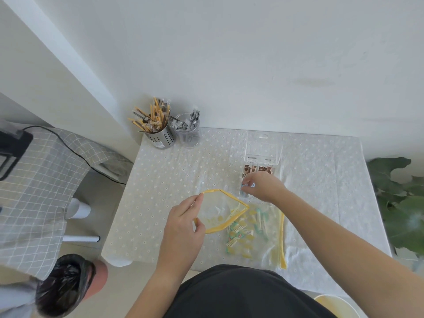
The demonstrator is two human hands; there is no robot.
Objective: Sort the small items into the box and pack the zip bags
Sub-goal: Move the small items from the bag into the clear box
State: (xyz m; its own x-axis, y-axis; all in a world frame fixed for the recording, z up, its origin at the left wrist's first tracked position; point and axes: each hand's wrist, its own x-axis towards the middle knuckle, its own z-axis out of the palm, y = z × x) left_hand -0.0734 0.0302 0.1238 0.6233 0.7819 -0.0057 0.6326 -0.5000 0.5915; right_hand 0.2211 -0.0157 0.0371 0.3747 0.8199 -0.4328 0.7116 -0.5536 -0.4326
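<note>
My left hand (183, 228) holds a clear zip bag with a yellow rim (226, 199) open above the table's middle, thumb and forefinger pinching the near edge. My right hand (263, 185) reaches over a clear compartment box (259, 171) that holds brown pieces, and its fingertips pinch a small bluish item (247, 185) at the box's near end. More yellow-edged zip bags (268, 235) lie flat under my right forearm, with small green and orange items (239, 232) inside.
A steel holder of wrapped sticks (158, 134) and a clear jar of grey packets (189, 131) stand at the table's back left. An empty clear package (262, 148) lies behind the box. A black-lined bin (68, 285) stands left, a plant (401, 203) right.
</note>
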